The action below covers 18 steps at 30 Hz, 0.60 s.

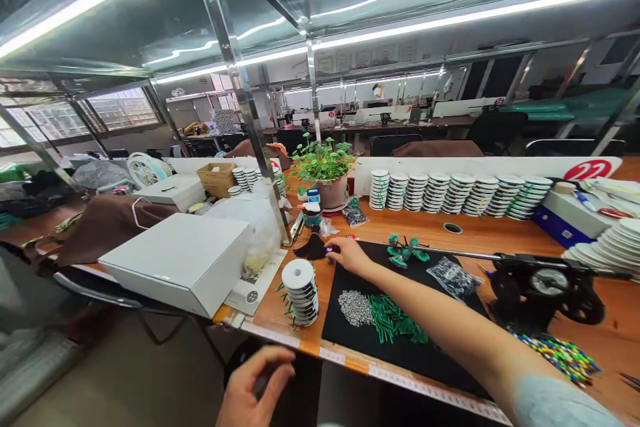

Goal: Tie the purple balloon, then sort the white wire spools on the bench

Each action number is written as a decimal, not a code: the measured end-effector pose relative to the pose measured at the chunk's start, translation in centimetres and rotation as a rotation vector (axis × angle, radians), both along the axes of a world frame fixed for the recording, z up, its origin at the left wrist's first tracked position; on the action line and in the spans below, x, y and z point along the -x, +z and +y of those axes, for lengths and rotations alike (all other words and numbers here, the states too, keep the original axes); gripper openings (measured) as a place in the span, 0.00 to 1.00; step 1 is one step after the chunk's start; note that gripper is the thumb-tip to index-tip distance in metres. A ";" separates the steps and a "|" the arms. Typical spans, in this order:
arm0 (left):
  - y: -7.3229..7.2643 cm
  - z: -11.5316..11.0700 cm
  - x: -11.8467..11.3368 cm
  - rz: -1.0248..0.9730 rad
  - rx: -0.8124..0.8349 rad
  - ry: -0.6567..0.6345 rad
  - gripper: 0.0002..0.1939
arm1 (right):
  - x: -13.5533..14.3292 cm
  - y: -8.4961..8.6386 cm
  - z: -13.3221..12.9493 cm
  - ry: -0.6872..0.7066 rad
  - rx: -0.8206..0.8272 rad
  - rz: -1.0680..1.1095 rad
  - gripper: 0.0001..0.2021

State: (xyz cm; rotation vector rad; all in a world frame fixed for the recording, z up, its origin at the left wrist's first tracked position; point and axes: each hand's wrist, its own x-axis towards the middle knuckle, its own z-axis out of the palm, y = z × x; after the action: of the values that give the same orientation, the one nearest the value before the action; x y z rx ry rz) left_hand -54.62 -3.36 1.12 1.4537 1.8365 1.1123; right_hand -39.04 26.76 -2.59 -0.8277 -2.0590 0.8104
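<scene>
My right hand [346, 255] reaches across to the far left corner of a black mat [350, 340]. Its fingertips pinch a small black tassel-like piece [311, 248] lying just off the mat. My left hand [254, 388] hovers below the table's front edge with its fingers curled apart and nothing in it. On the mat lie a pile of silver beads [355, 307] and a heap of green tube beads [396, 324]. A stack of white wire spools [301, 291] stands left of the mat. A green beaded sprig [405, 251] lies at the mat's far edge.
A white box [180, 260] lies to the left. A potted plant [325, 171] and a row of spool stacks [460, 194] stand at the back. A black wheeled tool [546, 288], multicoloured beads [565, 355] and a bag of dark beads [453, 277] sit on the right.
</scene>
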 end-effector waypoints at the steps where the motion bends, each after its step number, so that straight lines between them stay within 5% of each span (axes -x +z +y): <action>1: 0.8 0.9 0.0 0.047 -0.133 0.099 0.17 | -0.3 0.6 -0.4 -0.014 -0.001 0.023 0.08; 4: 2.7 4.2 -0.9 0.191 -0.379 0.215 0.26 | -2.1 3.5 -2.4 -0.047 -0.019 0.133 0.11; 10: 2.3 10.2 -2.4 0.271 -0.337 0.123 0.41 | -4.0 9.1 -8.4 0.195 -0.272 0.300 0.10; 18: 1.5 11.2 -2.6 0.250 -0.348 0.106 0.25 | -1.5 7.7 -9.6 0.296 -0.397 0.189 0.14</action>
State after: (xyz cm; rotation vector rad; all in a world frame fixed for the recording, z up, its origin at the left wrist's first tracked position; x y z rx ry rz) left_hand -52.01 7.79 2.62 1.7764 1.9796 1.4121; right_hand -37.58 17.14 5.11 -0.2233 -2.0984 0.5762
